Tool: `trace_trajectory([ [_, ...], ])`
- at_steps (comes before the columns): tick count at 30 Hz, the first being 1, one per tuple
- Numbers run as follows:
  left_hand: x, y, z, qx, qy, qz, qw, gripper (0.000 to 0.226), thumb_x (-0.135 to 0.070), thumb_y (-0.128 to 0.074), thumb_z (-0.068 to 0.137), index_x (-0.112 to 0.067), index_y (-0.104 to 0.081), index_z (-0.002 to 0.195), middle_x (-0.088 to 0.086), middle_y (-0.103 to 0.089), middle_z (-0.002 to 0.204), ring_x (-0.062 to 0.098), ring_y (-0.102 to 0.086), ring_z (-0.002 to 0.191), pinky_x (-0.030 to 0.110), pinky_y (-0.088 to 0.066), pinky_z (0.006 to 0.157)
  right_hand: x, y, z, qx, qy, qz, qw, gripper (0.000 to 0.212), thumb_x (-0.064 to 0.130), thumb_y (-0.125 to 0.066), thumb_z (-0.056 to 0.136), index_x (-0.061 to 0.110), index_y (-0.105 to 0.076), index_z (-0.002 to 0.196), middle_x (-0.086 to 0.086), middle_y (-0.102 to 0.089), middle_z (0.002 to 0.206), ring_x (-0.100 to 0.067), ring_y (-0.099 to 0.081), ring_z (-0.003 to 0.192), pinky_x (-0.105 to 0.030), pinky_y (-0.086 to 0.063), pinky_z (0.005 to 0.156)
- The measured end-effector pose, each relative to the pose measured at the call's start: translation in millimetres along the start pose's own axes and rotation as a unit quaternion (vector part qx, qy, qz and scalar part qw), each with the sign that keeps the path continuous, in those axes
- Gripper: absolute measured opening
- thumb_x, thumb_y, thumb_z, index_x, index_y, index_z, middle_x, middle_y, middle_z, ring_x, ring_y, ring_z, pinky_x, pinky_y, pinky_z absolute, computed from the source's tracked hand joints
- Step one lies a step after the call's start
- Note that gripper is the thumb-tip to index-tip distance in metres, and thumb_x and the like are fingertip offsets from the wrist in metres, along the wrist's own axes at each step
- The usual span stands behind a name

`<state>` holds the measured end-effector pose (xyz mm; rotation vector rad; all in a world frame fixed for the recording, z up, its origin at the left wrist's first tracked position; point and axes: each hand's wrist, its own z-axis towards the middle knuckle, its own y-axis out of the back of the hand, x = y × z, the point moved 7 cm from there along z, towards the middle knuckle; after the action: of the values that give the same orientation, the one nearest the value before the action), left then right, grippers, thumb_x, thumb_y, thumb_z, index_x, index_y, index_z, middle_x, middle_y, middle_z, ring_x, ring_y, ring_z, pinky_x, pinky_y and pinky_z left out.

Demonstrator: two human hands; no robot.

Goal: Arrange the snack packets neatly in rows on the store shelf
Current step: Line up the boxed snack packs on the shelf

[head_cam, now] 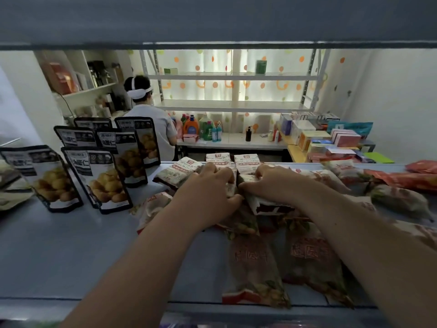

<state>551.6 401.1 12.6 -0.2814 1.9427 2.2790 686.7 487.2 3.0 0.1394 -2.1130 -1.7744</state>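
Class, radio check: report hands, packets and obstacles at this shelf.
Left hand and right hand both gripping white-and-red paper-look snack packets mid-shelf. Black stand-up nut pouches already rowed, left. Loose flat packets cluttering grey shelf front.

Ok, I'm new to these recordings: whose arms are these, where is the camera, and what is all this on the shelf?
There is no machine here. The camera is worn on a person's head, so it looks forward and down at that person's own bare arms reaching into a grey store shelf. The left hand and right hand each press on small white snack packets in the middle. To the left, black pouches picturing golden pieces stand upright in rows. Nearer the camera, reddish packets lie flat, with more loosely piled to the right. Whether either hand actually grips a packet is hard to tell. Beyond the shelf another person faces away, toward other shelves.
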Motion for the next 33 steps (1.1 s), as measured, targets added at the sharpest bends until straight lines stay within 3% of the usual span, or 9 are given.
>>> trace_trajectory([
  [4,3,1,-1,0.038,0.007,-0.012,0.999,0.055,-0.068,-0.050,0.082,-0.040,-0.048,0.128,0.003,-0.042,0.136,0.029,-0.044,0.124,0.044,-0.044,0.098,0,3,-4,-0.008,0.010,0.003,1.000,0.079,0.078,-0.042,0.080,0.025,-0.046,0.139,-0.008,-0.049,0.140,-0.027,-0.049,0.121,-0.038,-0.042,0.089],
  [6,4,1,-4,0.038,-0.006,-0.016,0.999,0.062,-0.069,-0.049,0.083,-0.039,-0.044,0.136,0.002,-0.040,0.143,0.029,-0.041,0.130,0.044,-0.041,0.104,6,7,-10,-0.035,0.052,0.012,0.998,0.065,0.068,-0.040,0.089,0.029,-0.045,0.141,-0.005,-0.042,0.149,-0.026,-0.043,0.130,-0.042,-0.040,0.100],
  [10,4,-10,-21,0.040,-0.035,-0.027,0.998,0.082,-0.065,-0.050,0.088,-0.029,-0.019,0.155,0.000,-0.017,0.162,0.023,-0.012,0.149,0.039,-0.015,0.119,23,-8,-28,0.012,0.137,-0.045,0.989,0.056,0.045,-0.030,0.101,0.029,-0.026,0.154,0.002,-0.014,0.164,-0.022,-0.015,0.149,-0.046,-0.015,0.119],
  [14,6,-17,-27,0.057,-0.044,-0.030,0.997,0.087,-0.061,-0.051,0.090,-0.029,-0.008,0.157,-0.001,-0.003,0.165,0.023,0.003,0.151,0.038,-0.006,0.120,25,-18,-29,0.041,0.120,-0.053,0.990,0.059,0.046,-0.025,0.100,0.030,-0.015,0.157,0.003,-0.013,0.164,-0.026,-0.011,0.150,-0.045,-0.012,0.120],
  [18,16,9,-38,0.010,-0.054,-0.077,0.996,0.085,-0.062,-0.054,0.088,-0.030,-0.016,0.156,-0.004,-0.012,0.164,0.015,-0.009,0.150,0.034,-0.013,0.118,26,-9,-32,0.017,0.110,-0.045,0.993,0.060,0.056,-0.028,0.093,0.038,-0.030,0.150,-0.002,-0.031,0.159,-0.030,-0.029,0.143,-0.049,-0.029,0.112],
  [22,64,34,-64,-0.037,-0.019,-0.081,0.996,0.086,-0.063,-0.061,0.083,-0.033,-0.021,0.153,-0.011,-0.026,0.158,0.010,-0.035,0.138,0.031,-0.034,0.110,52,14,-52,-0.124,0.189,-0.017,0.974,0.051,0.053,-0.043,0.096,0.033,-0.041,0.143,0.003,-0.039,0.152,-0.018,-0.040,0.135,-0.037,-0.039,0.104],
  [27,108,15,-83,0.007,0.014,-0.066,0.998,0.087,-0.057,-0.071,0.074,-0.032,-0.032,0.148,-0.011,-0.044,0.143,0.009,-0.048,0.123,0.034,-0.046,0.102,119,0,-88,-0.180,0.352,-0.120,0.911,0.055,0.054,-0.052,0.090,0.032,-0.048,0.140,0.006,-0.044,0.146,-0.014,-0.030,0.139,-0.031,-0.021,0.113],
  [30,113,10,-88,-0.023,-0.001,-0.048,0.999,0.064,-0.040,-0.071,0.077,-0.036,-0.045,0.135,-0.013,-0.045,0.136,0.012,-0.048,0.119,0.033,-0.050,0.094,136,-30,-83,-0.142,0.354,-0.215,0.899,0.062,0.061,-0.052,0.084,0.033,-0.049,0.139,0.003,-0.037,0.152,-0.019,-0.016,0.148,-0.045,-0.014,0.120],
  [33,117,8,-95,-0.047,-0.007,-0.024,0.999,0.057,-0.029,-0.069,0.080,-0.035,-0.045,0.131,-0.010,-0.043,0.134,0.014,-0.049,0.115,0.028,-0.049,0.085,141,-44,-78,-0.123,0.330,-0.241,0.904,0.061,0.057,-0.057,0.083,0.035,-0.047,0.139,0.005,-0.034,0.153,-0.019,-0.011,0.149,-0.047,-0.012,0.119],
])
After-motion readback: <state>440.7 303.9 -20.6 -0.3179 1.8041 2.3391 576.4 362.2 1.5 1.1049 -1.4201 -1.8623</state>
